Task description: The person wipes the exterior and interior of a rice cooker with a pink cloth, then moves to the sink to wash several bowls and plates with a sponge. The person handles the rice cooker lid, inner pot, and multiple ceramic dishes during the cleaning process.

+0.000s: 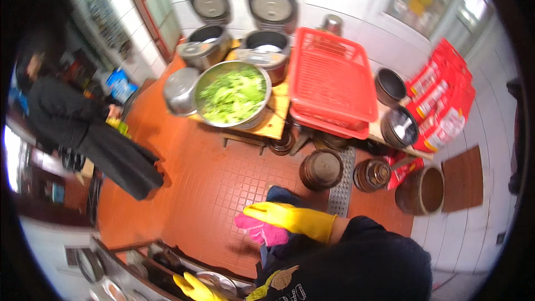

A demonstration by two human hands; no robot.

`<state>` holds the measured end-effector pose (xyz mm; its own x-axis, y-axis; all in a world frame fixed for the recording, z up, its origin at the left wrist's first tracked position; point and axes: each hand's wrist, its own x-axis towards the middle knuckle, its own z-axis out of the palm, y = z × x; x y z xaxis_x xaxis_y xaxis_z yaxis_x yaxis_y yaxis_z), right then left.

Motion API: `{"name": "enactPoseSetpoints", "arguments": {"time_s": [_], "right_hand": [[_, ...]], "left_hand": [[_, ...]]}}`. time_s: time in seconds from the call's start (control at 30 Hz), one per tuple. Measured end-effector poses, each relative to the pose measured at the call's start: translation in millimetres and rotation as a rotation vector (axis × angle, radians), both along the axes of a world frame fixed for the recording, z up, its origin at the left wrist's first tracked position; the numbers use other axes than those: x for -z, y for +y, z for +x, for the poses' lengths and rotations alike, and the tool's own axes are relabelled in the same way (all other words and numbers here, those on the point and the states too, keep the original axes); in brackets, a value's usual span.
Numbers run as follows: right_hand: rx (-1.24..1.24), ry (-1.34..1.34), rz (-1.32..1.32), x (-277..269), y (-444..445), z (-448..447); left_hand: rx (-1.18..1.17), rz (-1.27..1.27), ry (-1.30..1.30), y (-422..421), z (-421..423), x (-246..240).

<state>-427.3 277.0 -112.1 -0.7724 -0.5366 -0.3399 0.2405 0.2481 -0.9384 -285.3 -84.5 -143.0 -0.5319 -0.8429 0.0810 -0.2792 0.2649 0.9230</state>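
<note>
My right hand [278,215], in a yellow rubber glove, is closed on a bright pink cloth [265,230]. The cloth hangs beneath the palm, close to my dark clothing, above the tiled floor. Down at the bottom edge, my left hand [196,287] also wears a yellow glove. It is partly cut off, its fingers look parted, and I see nothing in them. Close by that hand is a dark-framed cabinet [146,269] with dishes, including a pale plate [217,280]; whether the glove touches the frame I cannot tell.
Chopped greens fill a steel basin [200,110] on a wooden table [278,113], beside two lidded-open rice cookers [263,56]. Red plastic baskets [334,83] stack to the right. Crocks [322,169] stand on the floor near a metal drain grate [343,184]. A person in dark clothes [79,113] stands left.
</note>
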Motion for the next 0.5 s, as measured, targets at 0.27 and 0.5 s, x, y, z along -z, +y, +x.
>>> {"name": "enactPoseSetpoints", "arguments": {"time_s": [0.27,0.5], "right_hand": [[0.852,-0.087,-0.168,31,192,-30],[1.276,-0.443,-0.957,-35,293,-17]], "left_hand": [[0.922,0.459,-0.036,206,-284,-86],[1.215,0.872,-0.344,416,-411,-73]]}}
